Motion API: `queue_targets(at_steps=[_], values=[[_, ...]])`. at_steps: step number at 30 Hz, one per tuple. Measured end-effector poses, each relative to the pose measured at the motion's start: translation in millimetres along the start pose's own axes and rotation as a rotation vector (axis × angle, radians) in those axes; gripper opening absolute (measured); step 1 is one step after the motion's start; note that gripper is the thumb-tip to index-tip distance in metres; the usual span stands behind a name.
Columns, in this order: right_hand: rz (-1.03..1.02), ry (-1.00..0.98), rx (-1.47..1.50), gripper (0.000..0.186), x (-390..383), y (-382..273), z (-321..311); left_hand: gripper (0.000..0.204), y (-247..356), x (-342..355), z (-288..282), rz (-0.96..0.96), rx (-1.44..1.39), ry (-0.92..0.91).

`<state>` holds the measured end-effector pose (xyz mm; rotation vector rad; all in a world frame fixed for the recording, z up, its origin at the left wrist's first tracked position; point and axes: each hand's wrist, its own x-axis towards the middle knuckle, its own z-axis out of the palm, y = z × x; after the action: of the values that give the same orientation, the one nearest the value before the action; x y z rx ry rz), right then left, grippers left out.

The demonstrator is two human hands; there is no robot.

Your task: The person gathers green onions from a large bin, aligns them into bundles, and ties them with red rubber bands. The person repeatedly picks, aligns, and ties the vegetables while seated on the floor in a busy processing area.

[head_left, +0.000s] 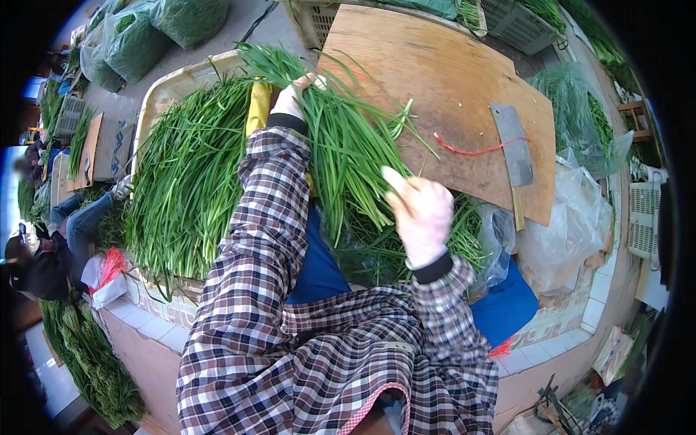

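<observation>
My left hand grips a long bundle of flat green leafy stalks near the top, with the pale ends hanging down to the lower right. Beside those ends is my right hand, gloved and blurred; I cannot make out whether it holds anything. A large cream crate heaped with more greens sits to my left. A wooden board lies beyond my hands, carrying a cleaver with a wooden handle, a red tie and loose stalks. A yellow item shows behind my left wrist.
Plastic bags and bagged greens lie at the right, with slatted crates at the back. Large bags of greens stand back left. Another person's jeans-clad leg is at the left, near greens below.
</observation>
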<state>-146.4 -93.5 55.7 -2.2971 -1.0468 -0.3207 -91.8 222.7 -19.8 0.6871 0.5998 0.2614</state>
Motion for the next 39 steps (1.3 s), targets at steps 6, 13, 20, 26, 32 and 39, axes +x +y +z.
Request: queue_targets(at_steps=[6, 13, 20, 26, 32, 39], values=[[0.072, -0.147, -0.061, 0.011, -25, 31, 20, 0.017, -5, 12, -8, -0.028, 0.026, -0.036], [0.192, -0.397, -0.161, 0.034, -83, 54, -34, 0.023, -3, 5, 0, -0.033, -0.014, -0.030], [0.037, -0.270, -0.359, 0.011, 4, -9, 33, 0.022, 0, -1, 11, -0.073, 0.033, 0.010], [0.191, -0.527, -0.174, 0.016, -93, 58, -15, 0.020, 2, -5, 3, 0.013, -0.049, 0.011], [0.527, -0.350, 0.044, 0.035, -72, 17, -17, 0.018, 0, -9, 7, -0.033, -0.060, -0.025], [0.330, -0.548, -0.098, 0.026, -111, 48, 1, 0.016, 0, -14, 11, -0.023, -0.031, 0.044]])
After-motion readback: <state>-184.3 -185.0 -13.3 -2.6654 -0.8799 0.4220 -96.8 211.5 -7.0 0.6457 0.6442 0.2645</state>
